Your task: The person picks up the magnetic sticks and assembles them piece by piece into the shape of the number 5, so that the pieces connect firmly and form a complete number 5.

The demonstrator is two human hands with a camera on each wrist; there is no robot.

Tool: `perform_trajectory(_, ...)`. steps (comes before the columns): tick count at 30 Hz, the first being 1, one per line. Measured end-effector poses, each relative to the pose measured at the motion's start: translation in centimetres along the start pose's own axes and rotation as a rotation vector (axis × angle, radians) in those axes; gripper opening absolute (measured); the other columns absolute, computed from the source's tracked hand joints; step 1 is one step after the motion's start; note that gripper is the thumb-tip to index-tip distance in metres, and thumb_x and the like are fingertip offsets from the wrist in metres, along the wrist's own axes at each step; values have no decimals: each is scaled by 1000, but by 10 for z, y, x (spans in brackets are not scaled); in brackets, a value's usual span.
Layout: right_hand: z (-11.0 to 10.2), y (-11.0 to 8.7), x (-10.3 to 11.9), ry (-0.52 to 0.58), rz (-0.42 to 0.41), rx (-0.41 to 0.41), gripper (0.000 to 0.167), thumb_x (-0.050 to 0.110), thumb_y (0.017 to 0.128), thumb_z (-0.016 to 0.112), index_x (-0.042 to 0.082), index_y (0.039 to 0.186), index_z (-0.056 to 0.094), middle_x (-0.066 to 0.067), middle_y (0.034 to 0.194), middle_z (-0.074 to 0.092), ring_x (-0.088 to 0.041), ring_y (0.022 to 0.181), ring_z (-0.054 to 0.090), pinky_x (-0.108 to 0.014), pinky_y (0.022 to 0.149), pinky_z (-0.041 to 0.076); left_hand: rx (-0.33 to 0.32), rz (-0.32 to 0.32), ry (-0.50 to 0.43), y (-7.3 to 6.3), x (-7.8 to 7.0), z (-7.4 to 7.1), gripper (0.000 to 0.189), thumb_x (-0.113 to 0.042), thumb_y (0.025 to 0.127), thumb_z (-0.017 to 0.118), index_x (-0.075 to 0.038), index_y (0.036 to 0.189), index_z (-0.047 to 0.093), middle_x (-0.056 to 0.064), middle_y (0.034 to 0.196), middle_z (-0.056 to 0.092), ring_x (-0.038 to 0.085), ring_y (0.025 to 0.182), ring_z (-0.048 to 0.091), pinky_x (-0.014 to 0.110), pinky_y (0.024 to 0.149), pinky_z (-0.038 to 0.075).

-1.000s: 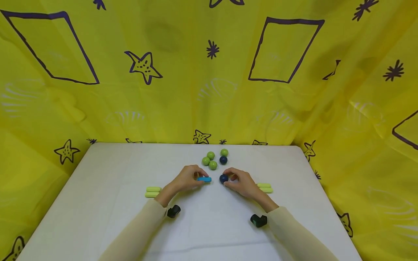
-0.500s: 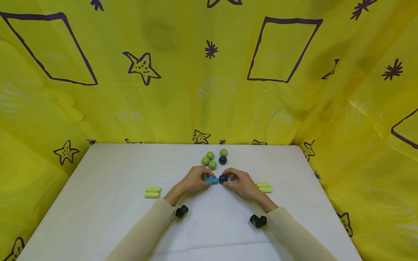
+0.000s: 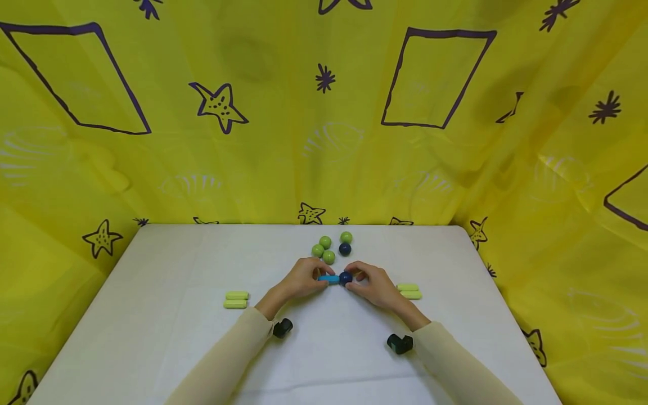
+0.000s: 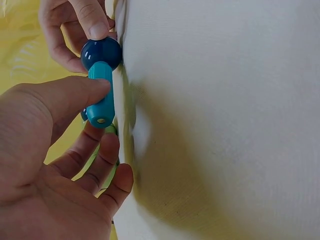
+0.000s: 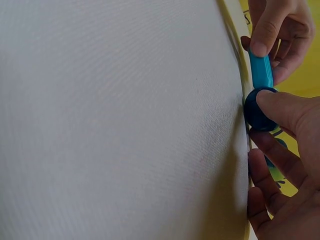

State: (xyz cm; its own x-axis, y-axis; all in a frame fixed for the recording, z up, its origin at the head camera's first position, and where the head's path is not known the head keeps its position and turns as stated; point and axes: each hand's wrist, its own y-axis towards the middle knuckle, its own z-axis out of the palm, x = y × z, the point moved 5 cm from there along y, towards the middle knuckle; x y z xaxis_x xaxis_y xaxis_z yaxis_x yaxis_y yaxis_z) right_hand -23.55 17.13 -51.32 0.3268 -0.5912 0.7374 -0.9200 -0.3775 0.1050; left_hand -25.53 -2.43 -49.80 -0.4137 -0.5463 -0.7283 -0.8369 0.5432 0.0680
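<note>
Left hand [image 3: 302, 277] pinches a bright-blue, ribbed, plastic-looking bar [image 3: 329, 279]; right hand [image 3: 373, 284] pinches a glossy dark-blue ball [image 3: 346, 278] touching its right end, nearer than the glossy green balls [image 3: 325, 242]. I'd keep bar and ball centred in line, pressing straight along its length.

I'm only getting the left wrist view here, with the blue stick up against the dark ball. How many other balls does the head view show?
Observer: Five: four green balls and one loose navy ball.
Operator: Where is that loose navy one?
Observer: Behind the held ball, farther from the person.
Operator: Any sticks besides the blue one?
Observer: Yes, four yellow-green sticks: two to the left of the left hand, two to the right of the right hand.
</note>
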Motion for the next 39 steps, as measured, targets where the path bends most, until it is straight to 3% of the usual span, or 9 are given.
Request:
perform_trajectory(9,-3,-1,1,1,-21,7,30,18,93,78,16,121,69,-2,115,72,-18,96,65,-41,88,53,7,32,-5,0,1,-3,23,-8,88,79,-7,111,77,6,91,68,16,75,55,27,70,46)
perform_trajectory(18,-3,-1,0,-15,-10,29,30,19,93,77,15,121,68,-2,116,72,-18,97,63,-40,88,53,-55,46,2,0,10,-26,29,-13,92,78,-5,119,74,8,99,70,24,87,61,31,79,50)
perform_trajectory(28,-3,-2,0,-14,-4,30,30,19,94,77,15,122,68,-3,116,71,-19,97,64,-42,89,53,-265,-44,-30,9,22,-35,36,-18,93,78,-8,125,67,18,112,68,33,97,62,46,87,50)
perform_trajectory(39,-1,-2,4,-13,-8,28,31,19,94,77,16,123,67,-3,117,71,-18,97,63,-41,89,53,-340,-186,-10,20,37,-30,32,-27,94,77,-14,120,66,14,112,71,32,97,59,53,97,41)
